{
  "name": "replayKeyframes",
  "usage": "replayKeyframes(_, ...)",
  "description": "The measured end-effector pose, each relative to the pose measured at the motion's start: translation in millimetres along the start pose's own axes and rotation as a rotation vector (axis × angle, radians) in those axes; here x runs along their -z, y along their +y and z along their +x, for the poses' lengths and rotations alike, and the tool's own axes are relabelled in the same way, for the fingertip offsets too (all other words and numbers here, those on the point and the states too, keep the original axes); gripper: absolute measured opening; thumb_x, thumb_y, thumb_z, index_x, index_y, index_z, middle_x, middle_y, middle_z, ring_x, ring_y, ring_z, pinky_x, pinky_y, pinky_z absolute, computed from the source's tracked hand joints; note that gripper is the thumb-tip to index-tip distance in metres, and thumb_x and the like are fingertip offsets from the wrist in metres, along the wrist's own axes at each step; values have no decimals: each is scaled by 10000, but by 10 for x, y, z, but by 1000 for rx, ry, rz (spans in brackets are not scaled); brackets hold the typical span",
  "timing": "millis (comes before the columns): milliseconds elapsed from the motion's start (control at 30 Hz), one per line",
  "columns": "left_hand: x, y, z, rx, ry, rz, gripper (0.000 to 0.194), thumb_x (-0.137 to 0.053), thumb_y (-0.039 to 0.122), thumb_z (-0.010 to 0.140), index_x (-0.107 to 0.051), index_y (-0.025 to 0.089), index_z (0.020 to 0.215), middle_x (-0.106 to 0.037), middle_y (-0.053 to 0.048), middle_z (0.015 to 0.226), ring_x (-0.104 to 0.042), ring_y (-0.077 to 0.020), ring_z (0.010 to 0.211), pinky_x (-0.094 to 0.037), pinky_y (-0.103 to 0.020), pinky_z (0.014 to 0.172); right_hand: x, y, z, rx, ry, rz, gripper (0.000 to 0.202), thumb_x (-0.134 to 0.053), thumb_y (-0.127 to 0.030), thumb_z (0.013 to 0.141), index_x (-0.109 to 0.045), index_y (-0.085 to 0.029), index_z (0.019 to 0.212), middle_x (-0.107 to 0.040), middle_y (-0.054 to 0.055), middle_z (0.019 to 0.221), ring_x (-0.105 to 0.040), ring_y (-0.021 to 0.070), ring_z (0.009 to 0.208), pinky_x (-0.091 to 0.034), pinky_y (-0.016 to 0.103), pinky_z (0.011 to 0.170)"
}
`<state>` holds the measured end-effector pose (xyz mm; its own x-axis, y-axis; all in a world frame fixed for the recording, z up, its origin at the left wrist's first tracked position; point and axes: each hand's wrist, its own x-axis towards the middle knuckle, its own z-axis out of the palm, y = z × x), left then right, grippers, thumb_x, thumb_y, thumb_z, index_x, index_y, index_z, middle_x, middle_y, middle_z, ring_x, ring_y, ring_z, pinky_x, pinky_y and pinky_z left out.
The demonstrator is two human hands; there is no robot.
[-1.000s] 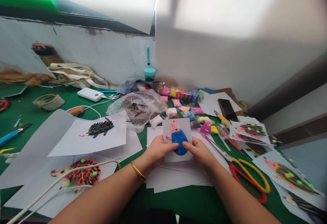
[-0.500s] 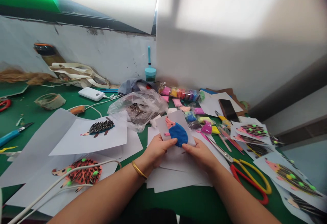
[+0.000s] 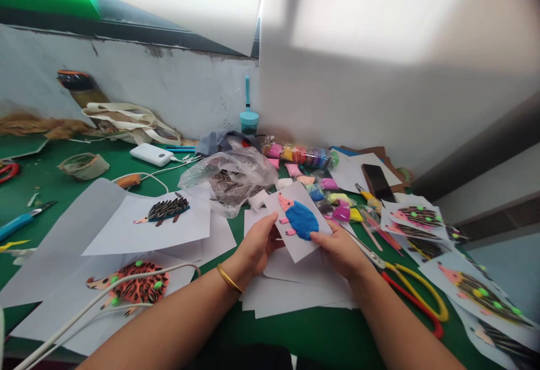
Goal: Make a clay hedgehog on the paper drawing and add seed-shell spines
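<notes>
A small white card (image 3: 296, 249) carries a clay hedgehog (image 3: 301, 221) with a smooth blue body, a pink face and pink feet. My right hand (image 3: 341, 249) is closed on the card's right side, its thumb over the lower edge of the blue clay. At the left edge is my left hand (image 3: 257, 246), thumb raised by the edge and fingers loosely curled and apart from the thumb. Whether it still touches the card is hard to tell. Below the hands lie white paper sheets (image 3: 295, 297).
Scissors (image 3: 392, 269) lie beside my right forearm. Finished hedgehog cards (image 3: 476, 285) are at right, a seed-covered hedgehog (image 3: 169, 210) at left. Behind are a plastic bag of seeds (image 3: 230, 181) and colored clay packets (image 3: 316, 193). A white cable (image 3: 97, 291) crosses the left papers.
The card has tilted and shifted slightly right, showing both pink feet. My left thumb has come off the blue clay to the card's left edge; my right hand keeps its hold.
</notes>
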<state>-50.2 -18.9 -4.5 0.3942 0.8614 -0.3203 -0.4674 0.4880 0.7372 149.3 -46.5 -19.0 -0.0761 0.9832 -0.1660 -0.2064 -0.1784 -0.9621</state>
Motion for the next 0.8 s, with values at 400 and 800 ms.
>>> replayKeyframes(400,-49,-46,-46,45,-54,-110,254,-720,364,847,-661,186,1018,-710,-64,1023,-665,-146,862,-536,-249,733,-137,74,12,80,69,115,474,-707,-515,815,-654,-272,1219,-701,72,1239,-613,338,1199,-476,515,1033)
replayKeyframes(800,-24,-29,-29,62,-18,-35,312,-820,307,746,-698,144,982,-725,-71,964,-646,-108,733,-519,-199,625,-69,95,16,76,80,71,496,-715,-484,824,-641,-245,1252,-706,83,1228,-620,346,1184,-505,512,992)
